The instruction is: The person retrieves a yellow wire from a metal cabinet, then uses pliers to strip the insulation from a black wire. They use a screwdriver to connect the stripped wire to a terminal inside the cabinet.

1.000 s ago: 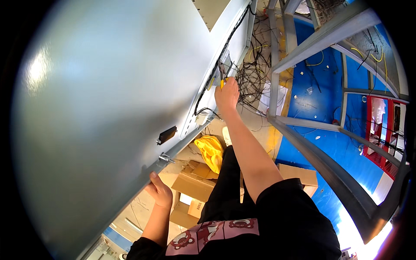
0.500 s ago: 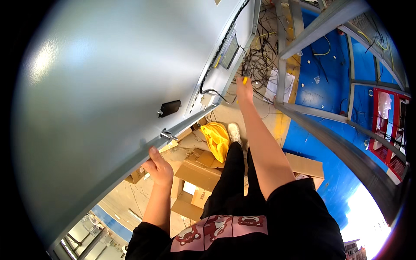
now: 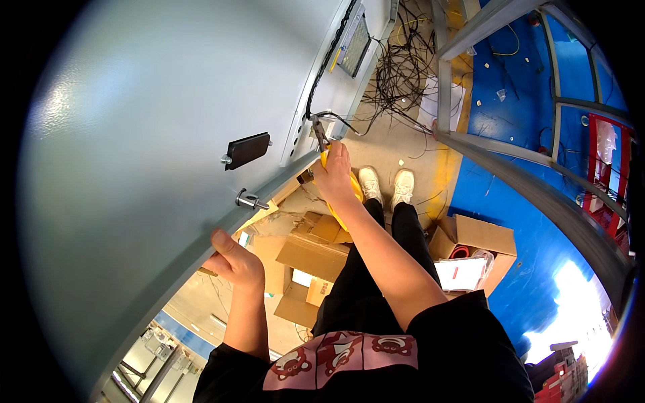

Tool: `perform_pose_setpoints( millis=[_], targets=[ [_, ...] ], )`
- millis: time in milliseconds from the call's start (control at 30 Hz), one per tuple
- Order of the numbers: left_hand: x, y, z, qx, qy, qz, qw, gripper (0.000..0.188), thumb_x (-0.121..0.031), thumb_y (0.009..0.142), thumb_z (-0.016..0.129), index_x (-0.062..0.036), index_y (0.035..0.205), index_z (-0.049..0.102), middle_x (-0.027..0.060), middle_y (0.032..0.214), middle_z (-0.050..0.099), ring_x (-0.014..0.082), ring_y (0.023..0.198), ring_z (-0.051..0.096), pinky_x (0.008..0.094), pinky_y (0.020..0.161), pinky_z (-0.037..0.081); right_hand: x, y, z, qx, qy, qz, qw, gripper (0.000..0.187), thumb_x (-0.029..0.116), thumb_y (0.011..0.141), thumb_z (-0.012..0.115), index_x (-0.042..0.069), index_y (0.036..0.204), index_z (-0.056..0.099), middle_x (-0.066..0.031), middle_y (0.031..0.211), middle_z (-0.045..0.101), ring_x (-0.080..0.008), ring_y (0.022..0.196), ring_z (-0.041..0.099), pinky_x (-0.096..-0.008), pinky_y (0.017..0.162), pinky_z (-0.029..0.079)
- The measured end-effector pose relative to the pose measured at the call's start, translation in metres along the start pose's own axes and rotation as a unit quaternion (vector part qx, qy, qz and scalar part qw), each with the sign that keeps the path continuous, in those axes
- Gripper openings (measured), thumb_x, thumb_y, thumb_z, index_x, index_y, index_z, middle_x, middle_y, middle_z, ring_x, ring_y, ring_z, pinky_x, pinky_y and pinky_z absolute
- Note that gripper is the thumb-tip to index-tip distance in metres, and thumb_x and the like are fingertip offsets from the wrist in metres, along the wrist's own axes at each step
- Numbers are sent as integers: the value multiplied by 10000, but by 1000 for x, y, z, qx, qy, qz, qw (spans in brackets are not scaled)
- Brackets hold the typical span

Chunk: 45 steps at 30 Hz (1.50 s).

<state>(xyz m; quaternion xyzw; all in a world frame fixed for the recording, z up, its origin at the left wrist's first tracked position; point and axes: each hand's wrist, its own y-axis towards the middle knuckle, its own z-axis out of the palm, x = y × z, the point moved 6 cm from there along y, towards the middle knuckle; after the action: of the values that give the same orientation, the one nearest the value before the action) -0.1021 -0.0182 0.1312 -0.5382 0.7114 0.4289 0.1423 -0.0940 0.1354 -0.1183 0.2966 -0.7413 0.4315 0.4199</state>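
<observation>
A large light-grey metal cabinet door [image 3: 161, 127] fills the left. My left hand [image 3: 240, 267] holds its near edge, thumb at the front and fingers partly hidden behind. In my right hand [image 3: 334, 176] are pliers [image 3: 321, 137] with yellow handles, their metal jaws pointing away from me. The jaws are at the door's inner strip, close to a black cable bundle [image 3: 310, 95] that runs along it. Whether they touch the cable I cannot tell. A dark handle plate [image 3: 247, 150] and a metal latch pin [image 3: 250, 199] sit on the door between my hands.
Tangled black wires [image 3: 403, 74] lie on the floor beyond the door. Open cardboard boxes [image 3: 312, 258] stand beside my legs, another box [image 3: 485, 234] to the right. A grey metal frame [image 3: 524, 168] crosses the right side over a blue surface [image 3: 500, 205].
My right hand has moved left and nearer with the pliers, from the wires to the door's inner strip. Both my shoes now show. My left hand stays at the door edge.
</observation>
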Motion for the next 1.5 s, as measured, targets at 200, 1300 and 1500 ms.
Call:
perform_pose_setpoints(
  millis=[200, 1300, 1500],
  targets=[
    [-2, 2, 0, -5, -24, 18, 1000, 354, -169, 1026, 472, 52, 1298, 420, 118, 1292, 501, 192, 1161, 487, 348, 1017, 382, 11, 7, 5, -48, 55, -42, 996, 248, -4, 800, 554, -40, 1000, 412, -258, 997, 488, -444, 965, 473, -501, 849, 392],
    [6, -1, 0, -32, -88, 0, 996, 356, -313, 1042, 481, -15, 1238, 483, 74, 1276, 524, 171, 1125, 503, 363, 965, 410, -129, 62, 8, 127, -157, 239, 950, 509, 179, 822, 602, 25, 1278, 436, -201, 1301, 510, -365, 1240, 495, -517, 1010, 407],
    [4, 1, 1, -42, -87, 13, 995, 396, -318, 1039, 484, -24, 1303, 451, 74, 1306, 513, 184, 1147, 504, 374, 978, 406, -126, 71, 28, 137, -145, 264, 944, 528, 195, 821, 617, 49, 1295, 436, -164, 1335, 500, -338, 1282, 474, -498, 1035, 393]
  ],
)
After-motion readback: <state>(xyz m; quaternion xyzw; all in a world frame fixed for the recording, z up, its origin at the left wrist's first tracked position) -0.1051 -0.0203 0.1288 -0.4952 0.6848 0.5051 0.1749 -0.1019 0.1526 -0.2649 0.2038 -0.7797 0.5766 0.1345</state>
